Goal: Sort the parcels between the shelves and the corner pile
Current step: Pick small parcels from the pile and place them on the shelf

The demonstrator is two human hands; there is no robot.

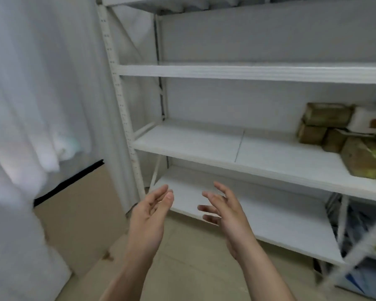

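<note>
Both hands are bare of any load: the left hand and the right hand hover palm to palm, fingers spread and relaxed, in front of the bottom shelf. They are well apart from the parcels, which sit far to the right on the middle shelf. That is where I'd expect trouble. The brown ones are stacked loosely, and the front parcel lies tilted near the shelf's front lip. Pulling one out from under or behind it could, I'd guess, tip it or the white parcel onto the floor. It is also a long sideways reach, so a hasty grab might knock the stack. As for what holds what, from the left: what looks like a cardboard box stands below the white curtain in the corner. Its contents are hidden, and I cannot make out a pile there. On the shelves the only parcels I can see are at the middle shelf's right end. Below them lies something bluish, too blurred to name.
</note>
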